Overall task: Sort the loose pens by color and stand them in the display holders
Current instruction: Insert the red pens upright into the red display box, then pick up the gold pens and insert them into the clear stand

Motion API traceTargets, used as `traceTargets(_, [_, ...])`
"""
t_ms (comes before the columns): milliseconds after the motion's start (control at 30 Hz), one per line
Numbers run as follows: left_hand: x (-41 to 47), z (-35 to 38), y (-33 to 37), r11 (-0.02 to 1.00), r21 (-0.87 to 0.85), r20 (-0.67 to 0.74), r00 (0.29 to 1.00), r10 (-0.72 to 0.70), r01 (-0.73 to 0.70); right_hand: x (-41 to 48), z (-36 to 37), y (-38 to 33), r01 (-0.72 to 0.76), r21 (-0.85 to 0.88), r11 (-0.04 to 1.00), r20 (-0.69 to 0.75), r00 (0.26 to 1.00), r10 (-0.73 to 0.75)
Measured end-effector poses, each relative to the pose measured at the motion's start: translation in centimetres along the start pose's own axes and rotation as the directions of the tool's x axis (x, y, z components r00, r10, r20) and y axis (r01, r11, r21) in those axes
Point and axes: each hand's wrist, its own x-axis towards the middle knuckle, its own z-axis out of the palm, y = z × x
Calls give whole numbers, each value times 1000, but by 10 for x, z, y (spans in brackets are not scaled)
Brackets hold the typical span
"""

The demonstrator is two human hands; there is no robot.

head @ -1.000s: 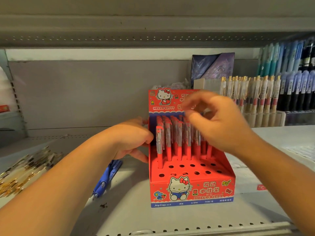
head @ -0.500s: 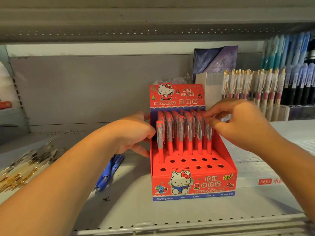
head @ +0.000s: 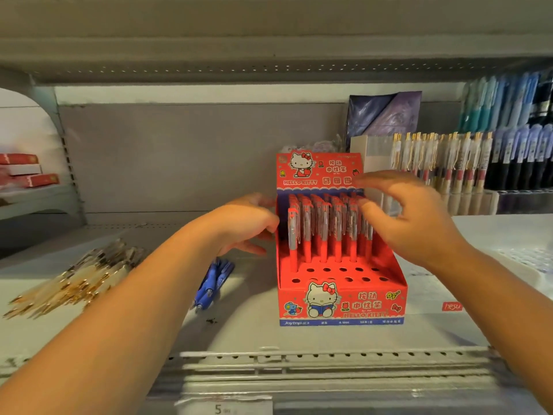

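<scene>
A red Hello Kitty display holder (head: 341, 307) stands on the shelf, its back rows filled with upright red pens (head: 323, 229) and its front holes empty. My left hand (head: 248, 223) holds the holder's left wall, thumb up and fingers low. Hovering over the right-hand pen tops, my right hand (head: 413, 223) has spread, relaxed fingers and grips nothing; its thumb is close to the caps. A few loose blue pens (head: 214, 280) lie on the shelf left of the holder. A pile of loose clear, gold-clipped pens (head: 77, 277) lies further left.
Behind on the right stand a holder of gold-clipped pens (head: 443, 163) and racks of blue and dark pens (head: 520, 157). A purple pack (head: 386, 115) leans on the back wall. Red boxes (head: 27, 175) sit far left. The shelf's front rail (head: 329, 363) runs below.
My right hand has lifted off the pen tops and its fingers have spread. The left hand has stayed at the holder's left wall.
</scene>
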Motion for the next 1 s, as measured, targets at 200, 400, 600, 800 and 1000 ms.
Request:
traceTargets(200, [-43,-47,-13,967,228,-140,980,145,-111,10,16,-46,126,86,988,173,975,-139])
traceTargets(400, [-82,-116,-52,927,375,-173,982,73,-2,33,62,-106,127,81,989,358,922,-148])
traceTargets(600, [-108,-190,-104,889,436,-275,961,-15,139,50,131,-165,140,-9,990,534,838,-113])
traceTargets(800, [-110,-265,-150,846,460,-294,945,-140,269,70,202,-216,18,-32,999,674,738,8])
traceTargets(1000, [-98,-291,-175,815,413,-180,913,-365,407,83,261,-265,-44,-188,981,746,643,172])
